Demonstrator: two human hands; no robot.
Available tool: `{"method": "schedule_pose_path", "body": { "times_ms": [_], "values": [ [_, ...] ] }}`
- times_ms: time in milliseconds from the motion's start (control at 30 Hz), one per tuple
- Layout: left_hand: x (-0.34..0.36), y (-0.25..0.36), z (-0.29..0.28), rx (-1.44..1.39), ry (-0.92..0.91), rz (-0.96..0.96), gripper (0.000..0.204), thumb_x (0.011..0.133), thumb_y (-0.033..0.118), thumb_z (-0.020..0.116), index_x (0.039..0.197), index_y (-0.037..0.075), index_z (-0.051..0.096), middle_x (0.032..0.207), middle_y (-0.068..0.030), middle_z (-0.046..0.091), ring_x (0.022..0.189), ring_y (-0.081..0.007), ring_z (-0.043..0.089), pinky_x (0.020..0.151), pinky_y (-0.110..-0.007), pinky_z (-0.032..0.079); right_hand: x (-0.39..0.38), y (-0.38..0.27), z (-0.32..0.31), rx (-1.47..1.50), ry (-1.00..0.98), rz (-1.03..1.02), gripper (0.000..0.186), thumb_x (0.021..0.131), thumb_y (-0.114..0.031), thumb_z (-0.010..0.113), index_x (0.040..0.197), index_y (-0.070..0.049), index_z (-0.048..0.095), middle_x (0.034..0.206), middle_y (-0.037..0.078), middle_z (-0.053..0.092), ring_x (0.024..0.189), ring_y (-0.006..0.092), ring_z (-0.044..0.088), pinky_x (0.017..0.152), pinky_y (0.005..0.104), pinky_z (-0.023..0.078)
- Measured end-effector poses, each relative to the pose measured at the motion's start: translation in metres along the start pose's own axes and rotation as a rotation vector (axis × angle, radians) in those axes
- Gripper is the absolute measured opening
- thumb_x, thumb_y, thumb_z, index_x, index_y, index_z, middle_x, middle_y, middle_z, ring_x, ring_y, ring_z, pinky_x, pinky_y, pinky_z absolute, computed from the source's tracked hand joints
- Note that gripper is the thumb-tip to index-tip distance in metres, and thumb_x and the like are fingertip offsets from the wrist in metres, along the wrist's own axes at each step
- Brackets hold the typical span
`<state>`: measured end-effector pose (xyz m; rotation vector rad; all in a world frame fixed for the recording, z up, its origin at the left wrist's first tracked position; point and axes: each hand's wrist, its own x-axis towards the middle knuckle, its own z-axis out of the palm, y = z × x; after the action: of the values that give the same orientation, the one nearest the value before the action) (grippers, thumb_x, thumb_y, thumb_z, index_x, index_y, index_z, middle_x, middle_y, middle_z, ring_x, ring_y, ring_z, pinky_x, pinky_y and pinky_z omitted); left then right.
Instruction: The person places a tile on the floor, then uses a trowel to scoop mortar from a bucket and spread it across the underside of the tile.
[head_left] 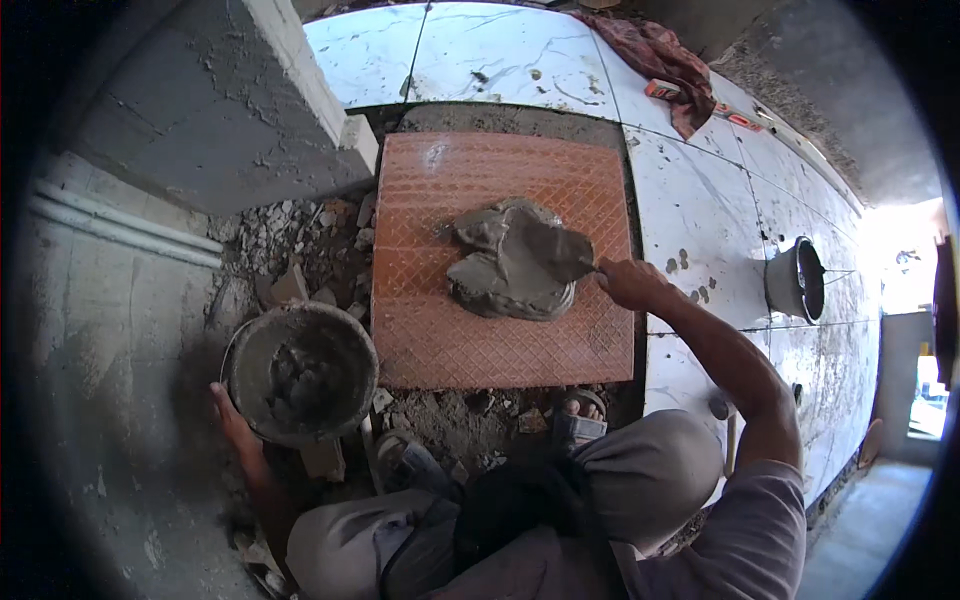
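My right hand [630,285] is closed round the handle of a trowel [568,256], whose blade lies in a thick grey heap of wet mortar [492,285]. The heap sits around the middle of an orange tile [500,355] with a raised grid pattern, lying flat in front of me. At the lower left, my left hand [232,420] grips the side of a round bucket [356,340] with grey mortar inside; some of its fingers are hidden behind the bucket.
Rubble [280,240] lies beside a concrete block edge [260,120] and wall pipes [130,225]. White marbled tiles [700,210] hold a second bucket [795,280], a dark red cloth [685,90] and a long level [800,140]. My sandalled feet are at the orange tile's near edge.
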<state>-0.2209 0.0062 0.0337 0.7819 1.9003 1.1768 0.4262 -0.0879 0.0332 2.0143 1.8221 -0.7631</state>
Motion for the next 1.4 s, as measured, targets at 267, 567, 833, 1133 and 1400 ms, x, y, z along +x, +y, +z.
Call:
{"method": "schedule_pose_path", "body": {
  "times_ms": [267, 567, 833, 1133, 1400],
  "values": [
    [0.009, -0.013, 0.003, -0.042, -0.09, 0.036, 0.072, 0.089, 0.056, 0.041, 0.126, -0.006, 0.043, 0.124, -0.0149, 0.047, 0.113, -0.0241, 0.046, 0.097, -0.034, 0.035, 0.026, 0.04, -0.002, 0.547, 0.004, 0.175, 0.038, 0.092, -0.038, 0.039, 0.103, -0.004, 0.051, 0.065, 0.011, 0.054, 0.058, 0.0232, 0.057, 0.053, 0.0404, 0.048],
    [-0.004, 0.009, 0.003, -0.005, -0.069, 0.028, 0.069, 0.089, 0.057, 0.041, 0.124, -0.003, 0.045, 0.121, -0.0143, 0.05, 0.108, -0.024, 0.049, 0.093, -0.033, 0.038, 0.006, -0.02, -0.046, 0.636, -0.076, 0.001, 0.038, 0.092, -0.034, 0.037, 0.099, 0.0, 0.052, 0.075, 0.013, 0.053, 0.064, 0.0282, 0.056, 0.059, 0.0428, 0.046],
    [0.016, -0.016, -0.007, -0.046, -0.101, -0.008, 0.078, 0.086, 0.061, 0.042, 0.131, -0.003, 0.039, 0.131, -0.0171, 0.042, 0.116, -0.0285, 0.045, 0.095, -0.04, 0.038, 0.061, -0.032, -0.038, 0.362, -0.084, 0.159, 0.041, 0.091, -0.03, 0.036, 0.093, 0.005, 0.057, 0.084, 0.022, 0.063, 0.072, 0.0291, 0.064, 0.059, 0.0438, 0.051],
    [-0.005, 0.003, 0.002, -0.215, -0.146, -0.067, 0.068, 0.09, 0.054, 0.042, 0.126, -0.004, 0.043, 0.121, -0.0152, 0.05, 0.109, -0.0243, 0.049, 0.094, -0.034, 0.038, 0.047, 0.003, -0.031, 0.029, 0.168, 0.019, 0.03, 0.091, -0.024, 0.039, 0.102, 0.001, 0.051, 0.087, 0.027, 0.059, 0.077, 0.0448, 0.058, 0.07, 0.053, 0.047],
    [0.004, -0.004, -0.003, -0.087, -0.149, -0.064, 0.072, 0.09, 0.056, 0.039, 0.131, -0.003, 0.037, 0.128, -0.0155, 0.043, 0.115, -0.0252, 0.045, 0.098, -0.035, 0.035, 0.047, 0.052, -0.007, 0.624, 0.168, 0.012, 0.033, 0.089, -0.029, 0.04, 0.097, 0.001, 0.053, 0.064, 0.01, 0.051, 0.049, 0.0197, 0.054, 0.044, 0.0336, 0.046]
  ]
}}
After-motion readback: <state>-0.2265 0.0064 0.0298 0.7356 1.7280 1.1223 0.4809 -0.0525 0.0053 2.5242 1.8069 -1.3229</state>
